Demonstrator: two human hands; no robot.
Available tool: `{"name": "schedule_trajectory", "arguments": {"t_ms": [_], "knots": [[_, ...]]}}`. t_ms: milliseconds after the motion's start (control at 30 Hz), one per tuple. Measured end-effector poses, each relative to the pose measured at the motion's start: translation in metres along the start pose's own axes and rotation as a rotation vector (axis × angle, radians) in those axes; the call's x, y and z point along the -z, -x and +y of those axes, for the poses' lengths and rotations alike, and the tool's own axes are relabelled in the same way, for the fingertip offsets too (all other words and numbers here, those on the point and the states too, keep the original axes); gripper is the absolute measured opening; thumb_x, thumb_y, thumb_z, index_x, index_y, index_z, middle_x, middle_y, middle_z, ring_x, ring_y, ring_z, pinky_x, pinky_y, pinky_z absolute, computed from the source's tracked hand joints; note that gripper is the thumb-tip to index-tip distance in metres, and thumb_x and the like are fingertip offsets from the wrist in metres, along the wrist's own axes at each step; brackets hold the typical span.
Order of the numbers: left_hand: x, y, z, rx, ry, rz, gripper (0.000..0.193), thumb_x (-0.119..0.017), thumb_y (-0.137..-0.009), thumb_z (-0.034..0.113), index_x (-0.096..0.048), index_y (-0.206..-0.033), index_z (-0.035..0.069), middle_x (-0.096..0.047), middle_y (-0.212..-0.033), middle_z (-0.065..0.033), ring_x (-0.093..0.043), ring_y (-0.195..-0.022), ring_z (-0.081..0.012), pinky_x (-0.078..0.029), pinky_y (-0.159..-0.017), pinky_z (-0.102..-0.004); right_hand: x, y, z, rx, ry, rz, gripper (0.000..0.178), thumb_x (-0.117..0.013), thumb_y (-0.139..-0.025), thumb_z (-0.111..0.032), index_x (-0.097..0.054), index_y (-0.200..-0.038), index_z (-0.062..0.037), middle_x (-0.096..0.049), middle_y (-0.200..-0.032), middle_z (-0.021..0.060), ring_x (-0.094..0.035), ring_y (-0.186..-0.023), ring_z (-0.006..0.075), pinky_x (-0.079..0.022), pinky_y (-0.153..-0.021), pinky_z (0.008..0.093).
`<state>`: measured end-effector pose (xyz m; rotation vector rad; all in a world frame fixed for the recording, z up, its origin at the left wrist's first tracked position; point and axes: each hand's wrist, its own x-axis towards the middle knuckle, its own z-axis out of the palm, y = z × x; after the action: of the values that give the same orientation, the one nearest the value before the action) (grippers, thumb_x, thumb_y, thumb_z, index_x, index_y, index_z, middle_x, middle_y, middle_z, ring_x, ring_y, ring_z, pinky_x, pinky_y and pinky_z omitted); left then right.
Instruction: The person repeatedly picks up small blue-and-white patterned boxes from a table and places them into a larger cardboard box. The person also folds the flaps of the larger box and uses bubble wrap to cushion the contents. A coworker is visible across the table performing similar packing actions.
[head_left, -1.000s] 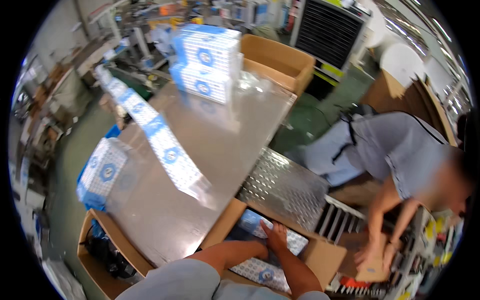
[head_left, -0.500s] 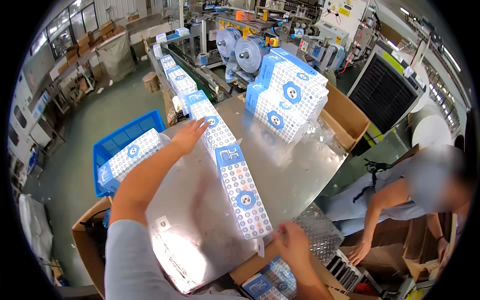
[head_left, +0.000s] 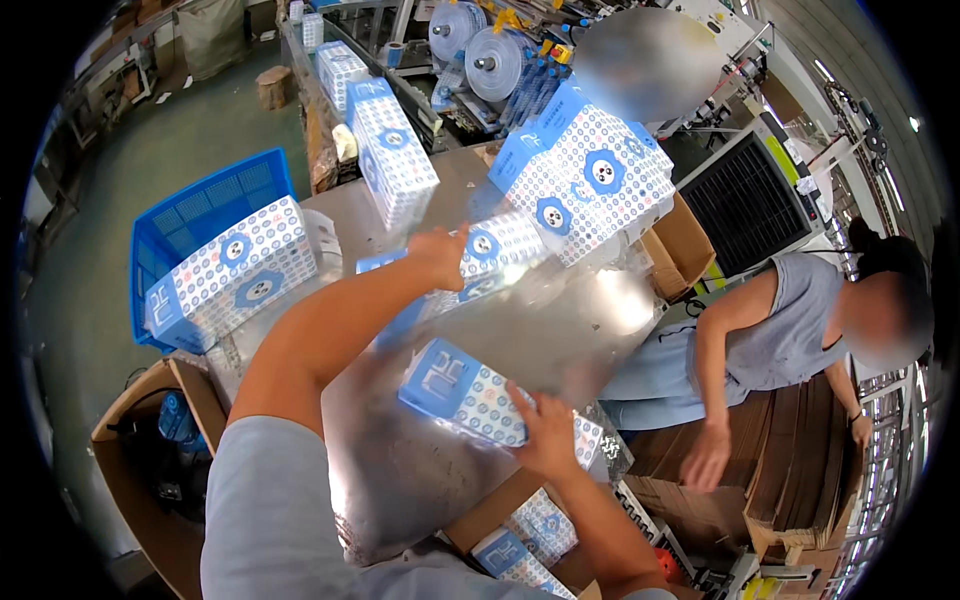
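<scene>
On the metal table (head_left: 400, 480), my right hand (head_left: 548, 437) grips a long white-and-blue wrapped pack (head_left: 465, 390) printed with panda faces, thumb and fingers over its right half. Farther off, my left hand (head_left: 437, 258) is closed over another such pack (head_left: 500, 245), which lies crosswise and is blurred; its left part is hidden behind my forearm. Beyond that hand, a similar pack (head_left: 393, 150) stands at the table's far edge. Below my right forearm, an open carton (head_left: 480, 520) holds several packs (head_left: 540, 525).
A pile of packs (head_left: 595, 180) stands at the back right, beside a cardboard box (head_left: 680, 245). To the left, a blue crate (head_left: 215, 205) has a pack (head_left: 240, 265) leaning over it. A co-worker's hand (head_left: 708, 455) hangs near flattened cardboard (head_left: 790, 450) at right.
My right hand has risen from beside the carton and taken hold of the near pack, now turned more crosswise. My left hand has moved right, with another pack swung crosswise under it.
</scene>
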<state>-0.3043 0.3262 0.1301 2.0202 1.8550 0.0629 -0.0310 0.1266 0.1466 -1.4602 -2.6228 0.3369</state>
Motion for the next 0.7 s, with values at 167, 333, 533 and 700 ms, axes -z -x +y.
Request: {"name": "schedule_trajectory", "arguments": {"t_ms": [167,333,533,700], "knots": [[-0.013,0.046,-0.038,0.092,0.83,-0.169,0.08,-0.071,-0.073,0.037,-0.042,-0.137,-0.001,-0.061,-0.12,-0.0181,-0.061,-0.107,-0.03,-0.049,-0.09,-0.04,0.099,0.079,0.024,0.217,-0.088,0.377,0.077,-0.074,-0.065,-0.02,-0.049,-0.137,-0.0115,-0.055,-0.118,0.0151,-0.051,-0.103,0.0346,-0.038,-0.088,0.0466],[-0.06,0.12,0.019,0.304,1.792,-0.692,0.051,-0.063,-0.086,0.035,-0.056,-0.123,0.001,-0.064,-0.116,-0.0154,-0.063,-0.102,-0.0283,-0.051,-0.09,-0.0426,0.15,0.271,0.081,-0.243,-0.268,0.841,0.088,-0.079,-0.07,-0.029,-0.037,-0.141,-0.0004,-0.044,-0.133,0.0167,-0.048,-0.118,0.0298,-0.037,-0.099,0.0419],[-0.092,0.213,0.147,0.161,2.161,-0.895,0.047,-0.055,-0.093,0.035,-0.054,-0.127,0.002,-0.062,-0.119,-0.0174,-0.063,-0.104,-0.0278,-0.05,-0.094,-0.0398,0.129,0.403,0.092,-0.408,-0.393,1.041,0.09,-0.082,-0.068,-0.02,-0.035,-0.141,0.0025,-0.043,-0.138,0.0159,-0.044,-0.126,0.0282,-0.034,-0.105,0.0394],[-0.114,0.295,0.23,-0.194,1.98,-0.529,0.064,-0.063,-0.089,0.036,-0.04,-0.137,0.001,-0.052,-0.133,-0.0163,-0.053,-0.121,-0.0285,-0.043,-0.103,-0.0443,0.093,0.487,0.101,-0.488,-0.133,1.085,0.079,-0.075,-0.069,-0.009,-0.039,-0.139,0.0033,-0.051,-0.126,0.0192,-0.051,-0.112,0.0304,-0.038,-0.098,0.037]]}}
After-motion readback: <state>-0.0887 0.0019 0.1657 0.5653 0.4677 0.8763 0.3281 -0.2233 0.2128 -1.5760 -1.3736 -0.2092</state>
